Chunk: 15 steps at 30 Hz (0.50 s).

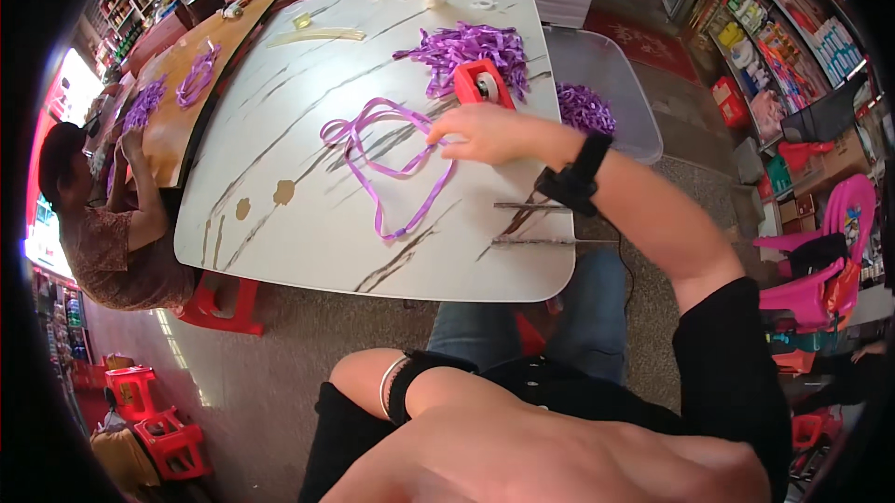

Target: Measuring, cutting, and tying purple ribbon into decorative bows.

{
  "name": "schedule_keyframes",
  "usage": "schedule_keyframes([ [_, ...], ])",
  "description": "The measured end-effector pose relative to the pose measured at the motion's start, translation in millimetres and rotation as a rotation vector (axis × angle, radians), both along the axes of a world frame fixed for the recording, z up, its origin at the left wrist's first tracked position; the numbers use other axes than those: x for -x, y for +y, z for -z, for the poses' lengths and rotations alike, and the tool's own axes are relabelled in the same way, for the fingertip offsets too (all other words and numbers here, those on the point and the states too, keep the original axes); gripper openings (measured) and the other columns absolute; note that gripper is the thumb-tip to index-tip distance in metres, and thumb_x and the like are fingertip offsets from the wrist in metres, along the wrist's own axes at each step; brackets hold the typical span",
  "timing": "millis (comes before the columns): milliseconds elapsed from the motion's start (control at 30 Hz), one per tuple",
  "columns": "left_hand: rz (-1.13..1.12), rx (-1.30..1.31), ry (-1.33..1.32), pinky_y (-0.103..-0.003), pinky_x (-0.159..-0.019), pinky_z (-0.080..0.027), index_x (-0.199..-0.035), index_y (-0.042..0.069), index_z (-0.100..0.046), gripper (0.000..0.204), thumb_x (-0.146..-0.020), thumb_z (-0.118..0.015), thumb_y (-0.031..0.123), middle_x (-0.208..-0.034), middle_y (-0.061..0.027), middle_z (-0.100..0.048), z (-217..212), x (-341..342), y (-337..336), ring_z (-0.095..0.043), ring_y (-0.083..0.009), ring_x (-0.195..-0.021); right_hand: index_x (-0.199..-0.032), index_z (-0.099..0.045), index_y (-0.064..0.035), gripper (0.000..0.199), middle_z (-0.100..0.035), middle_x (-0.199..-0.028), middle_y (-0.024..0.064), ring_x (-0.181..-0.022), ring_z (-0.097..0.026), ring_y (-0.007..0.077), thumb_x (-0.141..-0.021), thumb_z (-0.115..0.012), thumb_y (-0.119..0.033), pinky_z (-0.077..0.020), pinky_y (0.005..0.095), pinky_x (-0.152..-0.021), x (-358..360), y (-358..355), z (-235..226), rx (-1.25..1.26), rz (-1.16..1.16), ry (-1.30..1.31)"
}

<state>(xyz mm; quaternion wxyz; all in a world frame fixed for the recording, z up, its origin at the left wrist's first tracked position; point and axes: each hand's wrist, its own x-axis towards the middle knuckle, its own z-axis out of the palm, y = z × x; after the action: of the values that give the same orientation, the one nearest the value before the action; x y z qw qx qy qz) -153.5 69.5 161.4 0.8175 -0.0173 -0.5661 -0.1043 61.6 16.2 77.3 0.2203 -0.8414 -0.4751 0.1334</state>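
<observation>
Purple ribbon [387,163] lies looped on the bench [308,223], just left of the red tape dispenser [483,83]; we pinch its end with our right hand [475,135]. Our left hand [550,456] hangs below, grip unclear.

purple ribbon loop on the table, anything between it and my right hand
Nothing visible. The right hand is already on the ribbon at its right end. The red tape dispenser sits just behind the hand, not between them. The left hand is down near the lap, off the table.
</observation>
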Motion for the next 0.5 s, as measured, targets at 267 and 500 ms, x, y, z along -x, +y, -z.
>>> schedule_keyframes([
  [267,0.065,0.037,0.039,-0.041,-0.074,-0.032,-0.092,0.014,-0.057,0.05,-0.079,-0.04,0.06,-0.089,-0.0095,-0.054,1.4,19.2,-8.3,-0.046,-0.031,-0.086,-0.103,-0.059,-0.0104,0.027,-0.045,-0.121,0.0183,-0.113,-0.04,0.0329,-0.08,-0.05,-0.023,-0.0301,0.0388,-0.096,27.9,36.7,45.2,0.109,-0.143,-0.013],
  [500,0.123,0.082,0.064,-0.041,-0.073,-0.032,-0.093,0.015,-0.058,0.054,-0.078,-0.038,0.064,-0.089,-0.0086,-0.055,-4.2,12.1,-10.6,-0.045,-0.0307,-0.086,-0.105,-0.059,-0.0073,0.03,-0.056,-0.104,0.0175,-0.103,-0.05,0.0287,-0.081,-0.051,-0.024,-0.0376,0.0346,-0.089,22.3,28.9,44.0,0.264,-0.053,0.004],
])
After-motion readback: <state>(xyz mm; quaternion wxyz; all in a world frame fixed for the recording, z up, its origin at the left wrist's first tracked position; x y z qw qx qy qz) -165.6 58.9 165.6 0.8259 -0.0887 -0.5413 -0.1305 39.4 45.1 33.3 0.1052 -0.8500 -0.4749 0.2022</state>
